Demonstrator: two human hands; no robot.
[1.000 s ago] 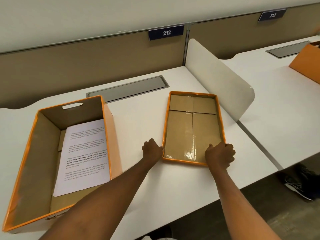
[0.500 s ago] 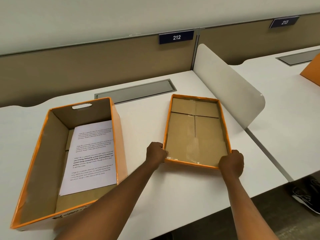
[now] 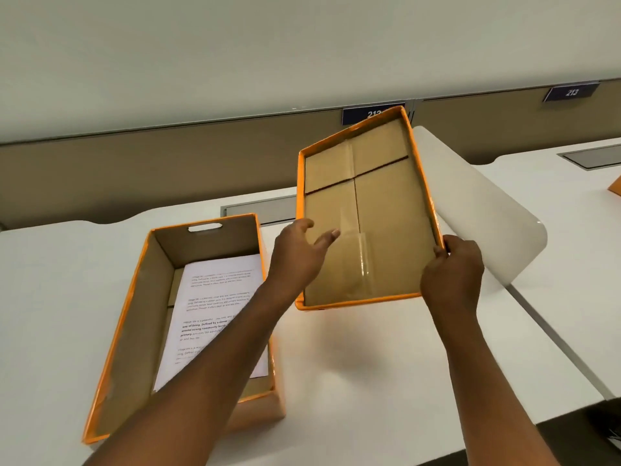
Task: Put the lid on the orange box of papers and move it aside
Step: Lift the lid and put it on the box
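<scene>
Right hand (image 3: 452,277) grips raised lid's (image 3: 379,210) corner

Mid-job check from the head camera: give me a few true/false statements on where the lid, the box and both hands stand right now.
1. The lid is lifted and tilted, its brown inside facing the camera. True.
2. The orange box is already closed. False: it stands open on the white desk, with a printed sheet lying inside.
3. The right hand grips the lid's right rim. True.
4. The left hand is clenched around the lid's rim. False: its fingers are spread open at the lid's left edge.
5. The box's handle cutout is in its far wall. True.
</scene>
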